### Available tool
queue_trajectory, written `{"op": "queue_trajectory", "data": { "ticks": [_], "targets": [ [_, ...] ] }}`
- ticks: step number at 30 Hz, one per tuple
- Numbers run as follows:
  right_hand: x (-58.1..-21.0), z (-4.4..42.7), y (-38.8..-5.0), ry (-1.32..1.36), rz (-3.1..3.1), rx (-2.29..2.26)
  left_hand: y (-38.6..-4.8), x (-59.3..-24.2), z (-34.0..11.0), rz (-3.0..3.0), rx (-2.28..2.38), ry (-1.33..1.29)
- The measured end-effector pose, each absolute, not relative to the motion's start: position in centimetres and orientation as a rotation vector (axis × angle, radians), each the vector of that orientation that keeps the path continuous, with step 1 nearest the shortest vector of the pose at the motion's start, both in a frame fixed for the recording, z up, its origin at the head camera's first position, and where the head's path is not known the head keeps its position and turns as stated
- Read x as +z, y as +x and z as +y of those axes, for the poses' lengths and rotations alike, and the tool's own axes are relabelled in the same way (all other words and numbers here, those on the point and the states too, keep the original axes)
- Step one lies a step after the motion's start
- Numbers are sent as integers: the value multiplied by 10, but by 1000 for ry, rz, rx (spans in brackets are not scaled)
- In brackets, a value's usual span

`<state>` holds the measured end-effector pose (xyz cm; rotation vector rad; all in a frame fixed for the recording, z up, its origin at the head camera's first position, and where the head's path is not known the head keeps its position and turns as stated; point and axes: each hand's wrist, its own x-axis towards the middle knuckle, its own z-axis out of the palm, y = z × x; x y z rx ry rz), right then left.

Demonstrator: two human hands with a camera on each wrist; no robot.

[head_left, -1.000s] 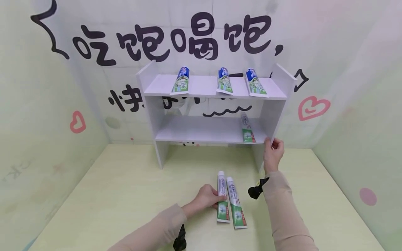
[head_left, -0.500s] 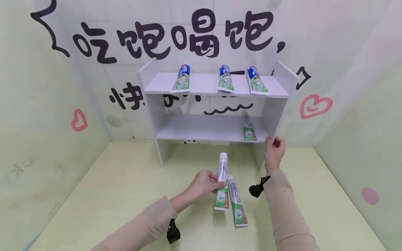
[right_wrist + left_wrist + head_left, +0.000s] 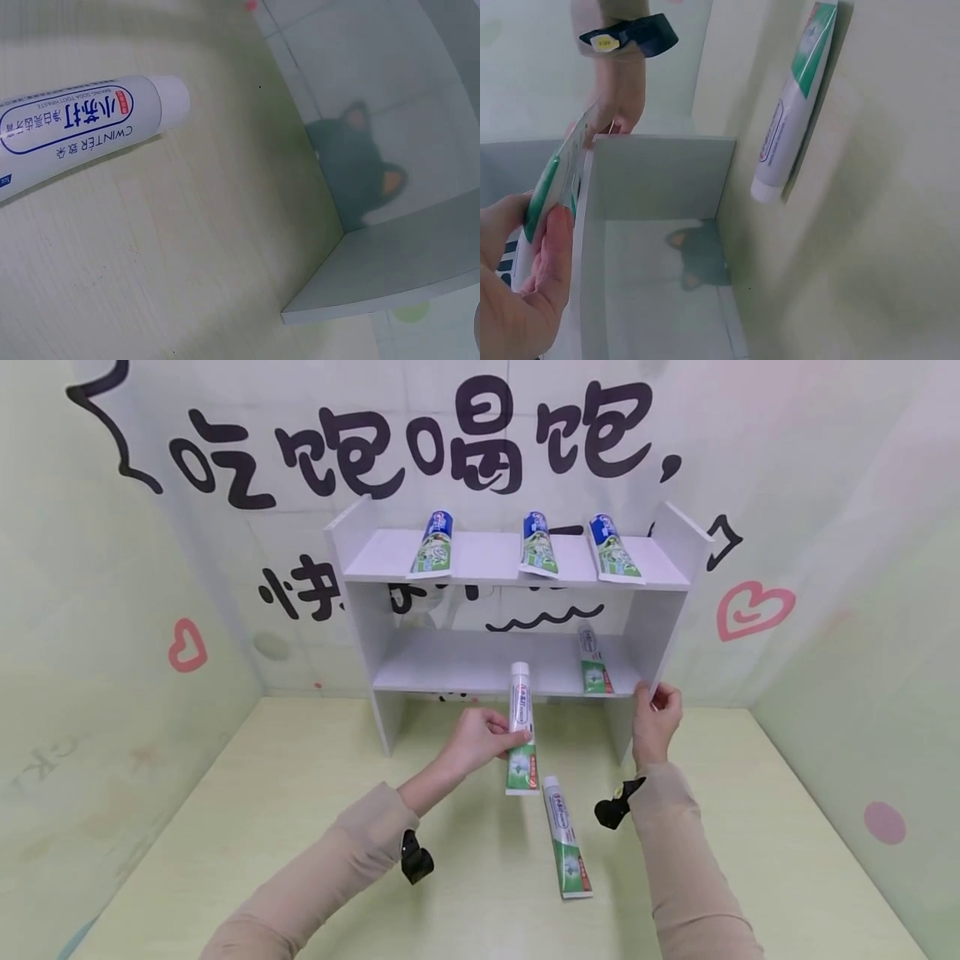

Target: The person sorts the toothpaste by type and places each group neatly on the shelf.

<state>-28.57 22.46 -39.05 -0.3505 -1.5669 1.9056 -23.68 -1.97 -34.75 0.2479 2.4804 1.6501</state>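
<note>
My left hand (image 3: 472,745) pinches a white and green toothpaste tube (image 3: 522,770), cap up, in front of the middle board of a white shelf rack (image 3: 465,672). The left wrist view shows thumb and fingers on either side of that tube (image 3: 546,199). At the rack's right side panel, my right hand (image 3: 655,727) grips the front edge between thumb and fingers. A matching tube (image 3: 567,847) lies on the table, its capped end large in the right wrist view. Another such tube (image 3: 593,664) lies at the right of the middle board.
On the top board lie a left blue and green tube (image 3: 432,550), a centre one (image 3: 538,550) and a right one (image 3: 615,553). The rack stands on a pale wooden table (image 3: 300,827), before a wall (image 3: 247,543) with black lettering.
My left hand has lifted the toothpaste tube off the table and carried it forward and up to the middle board. My right hand has kept its grip on the rack.
</note>
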Motion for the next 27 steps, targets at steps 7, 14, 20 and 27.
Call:
{"op": "queue_trajectory", "data": {
  "ticks": [7, 14, 20, 27],
  "targets": [
    [-388, 223, -282, -363, -1580, 1944, -258, -337, -21, 2489, 1697, 167],
    [-396, 225, -290, -348, -1567, 1899, -276, -327, -21, 2534, 1687, 178],
    [-397, 226, -293, -344, -1565, 1869, -291, -322, -17, 2597, 1698, 203],
    [-398, 227, -293, -369, -1575, 1885, -311, -320, -12, 2601, 1722, 201]
  ]
}}
